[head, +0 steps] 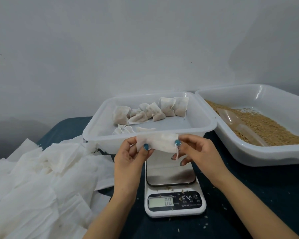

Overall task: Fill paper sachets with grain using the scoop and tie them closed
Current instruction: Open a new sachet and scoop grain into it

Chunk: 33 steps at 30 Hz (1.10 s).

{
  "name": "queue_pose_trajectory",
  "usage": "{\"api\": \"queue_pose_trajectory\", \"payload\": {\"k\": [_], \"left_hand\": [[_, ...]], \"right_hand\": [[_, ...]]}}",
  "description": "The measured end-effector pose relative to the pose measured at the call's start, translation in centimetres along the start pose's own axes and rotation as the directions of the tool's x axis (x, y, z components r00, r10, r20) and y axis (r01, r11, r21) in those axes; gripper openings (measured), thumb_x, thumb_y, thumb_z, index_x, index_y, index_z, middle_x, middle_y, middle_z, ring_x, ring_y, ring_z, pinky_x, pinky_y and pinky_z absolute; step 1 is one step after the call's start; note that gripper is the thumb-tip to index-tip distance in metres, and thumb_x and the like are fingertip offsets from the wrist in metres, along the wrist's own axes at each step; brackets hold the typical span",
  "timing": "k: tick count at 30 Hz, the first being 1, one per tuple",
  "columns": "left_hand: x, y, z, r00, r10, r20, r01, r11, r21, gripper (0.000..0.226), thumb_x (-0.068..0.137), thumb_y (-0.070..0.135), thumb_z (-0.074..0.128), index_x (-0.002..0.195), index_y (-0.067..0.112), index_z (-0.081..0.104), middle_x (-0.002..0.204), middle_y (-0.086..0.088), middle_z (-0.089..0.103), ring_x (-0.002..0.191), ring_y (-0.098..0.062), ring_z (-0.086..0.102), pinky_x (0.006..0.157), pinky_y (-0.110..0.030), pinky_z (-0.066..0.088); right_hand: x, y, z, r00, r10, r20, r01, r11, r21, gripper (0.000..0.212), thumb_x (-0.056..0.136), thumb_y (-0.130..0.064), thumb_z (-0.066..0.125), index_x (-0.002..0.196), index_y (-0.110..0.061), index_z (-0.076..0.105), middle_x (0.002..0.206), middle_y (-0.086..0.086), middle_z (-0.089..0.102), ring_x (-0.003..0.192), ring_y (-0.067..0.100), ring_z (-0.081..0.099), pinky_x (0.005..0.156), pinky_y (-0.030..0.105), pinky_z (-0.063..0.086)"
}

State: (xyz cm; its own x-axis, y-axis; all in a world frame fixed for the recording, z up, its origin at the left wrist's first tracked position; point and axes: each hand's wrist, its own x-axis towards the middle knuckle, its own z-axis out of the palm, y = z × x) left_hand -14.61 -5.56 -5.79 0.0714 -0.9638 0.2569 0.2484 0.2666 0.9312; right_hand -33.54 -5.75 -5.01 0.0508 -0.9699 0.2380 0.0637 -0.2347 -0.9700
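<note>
Several filled sachets [150, 111] done in tray [102, 138]; left hand [128, 159] and right hand [202, 152] fingers pinch an empty sachet [157, 141]; scoop [238, 125] idle in grain [269, 128]; big pile of empties [41, 169] to go.

Hands: two are counted, left hand [128, 157] and right hand [202, 152].
Trays: two are counted, sachet tray [204, 121] and grain tray [248, 152].
Scale [175, 204]: one.
Scoop [238, 125]: one.
Held sachet [157, 141]: one.
Filled sachets [166, 107]: at least six are counted; overlap hides any others.
Empty sachets [41, 169]: a heap, not countable.

Forearms converging, left hand [129, 156] and right hand [198, 152] pinch opposite ends of one sachet [158, 142].
</note>
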Motion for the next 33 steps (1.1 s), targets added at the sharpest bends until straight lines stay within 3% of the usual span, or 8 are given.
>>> {"api": "queue_pose_trajectory", "payload": {"k": [3, 7, 11, 15, 20, 24, 28, 33], "left_hand": [[0.0, 0.0, 0.2, 0.999, -0.026, 0.043, 0.026, 1.0, -0.006, 0.031, 0.083, 0.022, 0.072, 0.111, 0.01, 0.064, 0.102, -0.009, 0.076, 0.103, -0.024, 0.071, 0.086, -0.026, 0.057], [0.2, 0.0, 0.0, 0.989, -0.143, 0.034, 0.146, 0.987, -0.074, 0.029, 0.091, 0.037, 0.066, 0.101, 0.01, 0.068, 0.099, -0.016, 0.075, 0.098, -0.03, 0.072, 0.082, -0.029, 0.059], [0.4, -0.6, -0.5, 0.98, -0.19, 0.055, 0.189, 0.981, 0.036, 0.015, 0.095, 0.013, 0.063, 0.107, 0.007, 0.07, 0.1, -0.012, 0.076, 0.098, -0.03, 0.072, 0.077, -0.027, 0.059], [0.5, -1.2, -1.1, 0.981, -0.191, 0.027, 0.187, 0.978, 0.093, 0.018, 0.094, 0.0, 0.058, 0.103, 0.009, 0.071, 0.096, -0.018, 0.075, 0.096, -0.039, 0.07, 0.076, -0.034, 0.06], [0.5, -1.3, -1.4, 0.982, -0.189, 0.012, 0.189, 0.982, 0.028, 0.02, 0.096, 0.006, 0.06, 0.114, 0.01, 0.068, 0.104, -0.011, 0.076, 0.099, -0.027, 0.072, 0.075, -0.029, 0.06], [0.5, -1.3, -1.4, 0.982, -0.191, 0.002, 0.191, 0.981, 0.015, 0.019, 0.096, 0.008, 0.06, 0.114, 0.01, 0.068, 0.102, -0.01, 0.076, 0.096, -0.026, 0.073, 0.073, -0.027, 0.06], [0.3, -1.2, -1.2, 0.984, -0.18, -0.005, 0.18, 0.984, 0.009, 0.019, 0.096, 0.006, 0.06, 0.113, 0.009, 0.067, 0.101, -0.01, 0.076, 0.094, -0.024, 0.074, 0.071, -0.026, 0.059], [0.2, -1.0, -1.1, 0.983, -0.182, -0.037, 0.183, 0.983, 0.014, 0.019, 0.095, 0.008, 0.061, 0.114, 0.01, 0.066, 0.099, -0.01, 0.077, 0.094, -0.026, 0.074, 0.071, -0.028, 0.06]], "right_hand": [[0.1, 0.5, -0.2, 0.999, -0.015, -0.034, 0.011, 0.994, -0.109, 0.015, 0.091, -0.001, 0.064, 0.1, -0.012, 0.071, 0.085, 0.002, 0.076, 0.072, 0.018, 0.073, 0.054, 0.019, 0.053], [0.3, 0.4, -0.4, 0.998, -0.038, -0.043, 0.03, 0.984, -0.177, 0.015, 0.089, -0.004, 0.067, 0.097, -0.015, 0.072, 0.086, -0.001, 0.076, 0.074, 0.014, 0.073, 0.056, 0.018, 0.053], [0.2, 0.6, -0.4, 0.999, -0.038, -0.035, 0.029, 0.972, -0.235, 0.013, 0.084, -0.009, 0.075, 0.093, -0.017, 0.07, 0.083, 0.002, 0.075, 0.069, 0.01, 0.069, 0.058, 0.021, 0.054], [0.2, 0.3, -0.2, 0.999, -0.015, -0.036, 0.009, 0.986, -0.164, 0.014, 0.087, -0.009, 0.071, 0.095, -0.016, 0.061, 0.078, 0.002, 0.075, 0.067, 0.011, 0.07, 0.058, 0.02, 0.054], [0.1, -0.4, -0.1, 0.999, 0.048, -0.01, -0.048, 0.999, -0.02, 0.017, 0.087, -0.005, 0.067, 0.096, -0.01, 0.054, 0.086, 0.008, 0.077, 0.076, 0.016, 0.074, 0.058, 0.021, 0.055], [0.0, -0.5, -0.2, 0.998, 0.068, 0.001, -0.068, 0.998, -0.001, 0.016, 0.086, -0.001, 0.067, 0.09, -0.008, 0.053, 0.091, 0.007, 0.077, 0.081, 0.019, 0.075, 0.061, 0.021, 0.056], [-0.1, -0.6, -0.1, 0.997, 0.079, -0.012, -0.079, 0.997, 0.013, 0.013, 0.088, -0.008, 0.066, 0.091, -0.008, 0.054, 0.089, 0.008, 0.077, 0.084, 0.02, 0.075, 0.062, 0.023, 0.057], [-0.2, -0.9, 0.0, 0.995, 0.096, -0.004, -0.095, 0.994, 0.058, 0.028, 0.074, -0.019, 0.07, 0.091, -0.007, 0.052, 0.089, 0.01, 0.077, 0.082, 0.022, 0.075, 0.062, 0.022, 0.057]]}}
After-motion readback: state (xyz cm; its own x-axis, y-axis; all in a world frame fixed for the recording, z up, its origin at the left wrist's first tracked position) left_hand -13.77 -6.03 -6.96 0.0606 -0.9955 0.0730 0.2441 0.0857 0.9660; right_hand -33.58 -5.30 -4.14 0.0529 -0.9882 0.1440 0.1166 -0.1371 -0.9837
